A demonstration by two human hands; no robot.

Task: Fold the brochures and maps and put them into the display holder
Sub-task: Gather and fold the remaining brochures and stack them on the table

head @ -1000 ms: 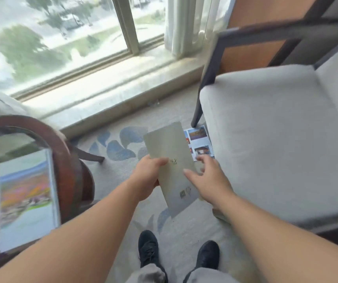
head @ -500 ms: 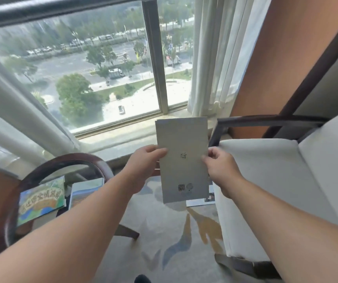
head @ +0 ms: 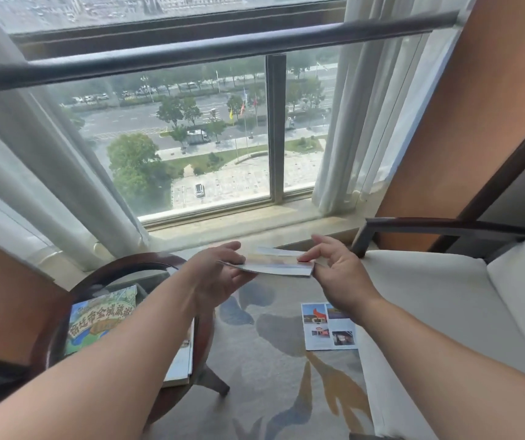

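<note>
Both hands hold a grey folded brochure (head: pixel 278 265) nearly flat and edge-on in front of the window sill. My left hand (head: pixel 220 274) grips its left end from below, thumb on top. My right hand (head: pixel 337 271) pinches its right end with thumb and fingertips. A second brochure (head: pixel 329 325) with small photos lies open on the carpet beside the chair. A green cartoon map (head: pixel 102 315) and a white booklet (head: pixel 180 360) lie on the round glass side table (head: pixel 64 300) at the left, partly hidden by my left forearm. No display holder is in view.
A white cushioned armchair (head: pixel 439 312) with a dark armrest (head: pixel 439 227) fills the right side. The window sill (head: pixel 255 222) and sheer curtains stand just beyond my hands. A dark rail (head: pixel 223 49) crosses the window above. Patterned carpet (head: pixel 274 376) lies between table and chair.
The brochure has gone from upright and facing me to nearly flat between both hands. My head has lifted, so more window and less floor shows.
</note>
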